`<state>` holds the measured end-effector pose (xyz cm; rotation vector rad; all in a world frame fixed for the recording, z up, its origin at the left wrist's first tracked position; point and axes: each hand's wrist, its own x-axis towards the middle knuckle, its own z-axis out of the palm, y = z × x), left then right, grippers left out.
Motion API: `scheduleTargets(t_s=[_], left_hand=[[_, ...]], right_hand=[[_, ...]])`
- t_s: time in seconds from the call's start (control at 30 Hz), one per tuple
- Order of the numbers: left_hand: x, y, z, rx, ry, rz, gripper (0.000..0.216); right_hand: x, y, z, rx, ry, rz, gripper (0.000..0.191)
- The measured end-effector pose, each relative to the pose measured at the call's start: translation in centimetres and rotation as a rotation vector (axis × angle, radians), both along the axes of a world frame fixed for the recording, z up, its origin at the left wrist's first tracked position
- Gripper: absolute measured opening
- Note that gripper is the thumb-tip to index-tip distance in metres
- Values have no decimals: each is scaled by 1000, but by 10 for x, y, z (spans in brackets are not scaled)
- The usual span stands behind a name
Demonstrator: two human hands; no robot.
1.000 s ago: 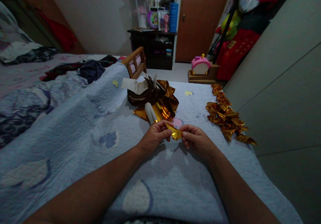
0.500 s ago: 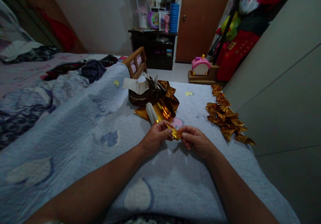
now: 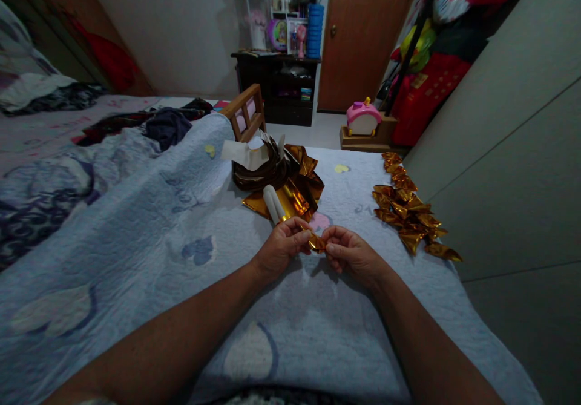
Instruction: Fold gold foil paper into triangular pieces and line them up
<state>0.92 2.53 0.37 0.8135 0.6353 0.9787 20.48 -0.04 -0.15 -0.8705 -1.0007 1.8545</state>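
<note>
Between my two hands is a small folded piece of gold foil paper [image 3: 316, 244]. My left hand [image 3: 290, 239] pinches its left side between thumb and fingers. At the other end, the fingertips of my right hand [image 3: 345, 249] are closed on the foil's right edge. Just beyond my left hand lies a sheaf of gold foil sheets [image 3: 303, 198], with a whitish rolled piece [image 3: 273, 204] on it. Behind that sits a round stack of brown and white paper [image 3: 254, 174]. Off to the right, several folded gold foil pieces [image 3: 403, 208] lie in a row along the bed's edge.
A pale blue quilt [image 3: 327, 332] with heart shapes covers the bed. Rumpled clothes [image 3: 167, 129] lie at the left, near a wooden rail [image 3: 245, 114]. Beyond stand a dark cabinet [image 3: 276, 90] and a pink toy [image 3: 363, 119]. A pale cabinet wall [image 3: 512, 169] borders the right side.
The gold foil between my hands has turned slightly and looks narrower. My right fingers have shifted a little on its end; my left hand stays nearly still.
</note>
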Motion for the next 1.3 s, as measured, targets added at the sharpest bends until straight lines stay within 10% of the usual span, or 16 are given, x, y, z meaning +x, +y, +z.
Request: scheduleTargets(t_s=[1.3], left_hand=[[-1, -6, 8, 23, -34, -88, 32]], right_hand=[[-1, -2, -2, 34, 28, 141, 36]])
